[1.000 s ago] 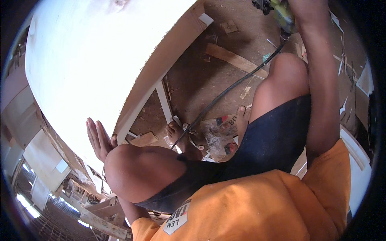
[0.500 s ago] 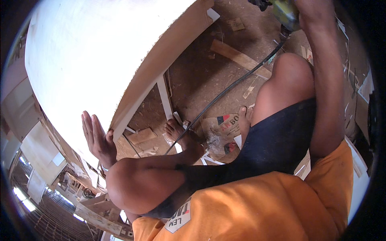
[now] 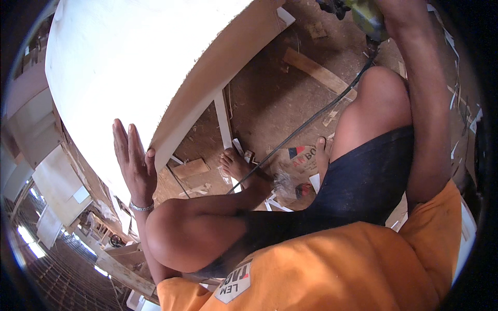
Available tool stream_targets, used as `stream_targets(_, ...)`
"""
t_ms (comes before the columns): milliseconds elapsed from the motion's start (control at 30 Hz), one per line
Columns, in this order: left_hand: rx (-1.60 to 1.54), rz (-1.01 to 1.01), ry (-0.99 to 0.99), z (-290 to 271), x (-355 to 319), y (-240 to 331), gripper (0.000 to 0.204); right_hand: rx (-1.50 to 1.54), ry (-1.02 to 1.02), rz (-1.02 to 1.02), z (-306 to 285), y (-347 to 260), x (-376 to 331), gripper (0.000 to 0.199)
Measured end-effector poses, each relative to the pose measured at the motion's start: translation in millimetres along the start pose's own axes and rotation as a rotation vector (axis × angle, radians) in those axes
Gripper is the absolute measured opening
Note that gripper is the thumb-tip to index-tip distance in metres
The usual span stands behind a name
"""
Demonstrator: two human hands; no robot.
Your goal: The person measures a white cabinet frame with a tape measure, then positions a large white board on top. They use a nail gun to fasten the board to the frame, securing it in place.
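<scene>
while the left hand [image 3: 134, 163] presses flat, fingers spread, against the near edge of the big white panel [image 3: 129, 67], the right hand [image 3: 390, 13] at far right grips a green power tool [image 3: 363, 15], no cut visible yet.

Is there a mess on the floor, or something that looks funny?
Yes. Wood scraps and bits of paper litter the dirt floor, and the power tool's black cord trails across it right beside a bare foot, which looks risky.
</scene>
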State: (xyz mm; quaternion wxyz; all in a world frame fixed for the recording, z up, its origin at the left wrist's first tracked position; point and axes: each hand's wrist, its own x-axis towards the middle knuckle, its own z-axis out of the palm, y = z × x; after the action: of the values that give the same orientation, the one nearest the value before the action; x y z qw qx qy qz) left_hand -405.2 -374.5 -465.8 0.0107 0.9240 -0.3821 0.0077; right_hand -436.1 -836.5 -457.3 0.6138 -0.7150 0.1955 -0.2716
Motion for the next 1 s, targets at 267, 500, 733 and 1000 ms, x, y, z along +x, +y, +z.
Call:
stream_targets(267, -0.107, 0.318, 0.03, -2, 136, 72, 0.056, 0.035, 0.099, 0.103, 31, -8, -12, 0.022)
stream_targets(500, -0.186, 0.393, 0.145, 14, 185, 109, 0.052, -0.221, 0.294, 0.3, 15, -53, -24, 0.026)
stream_targets(733, -0.184, 0.315, 0.121, 8, 182, 123, 0.05, -0.303, 0.425, 0.428, -36, -100, -81, 0.027)
stream_targets(1000, -0.22, 0.328, -0.064, -16, 94, 62, 0.052, -0.679, 0.026, 0.064, -57, -124, -133, 0.046)
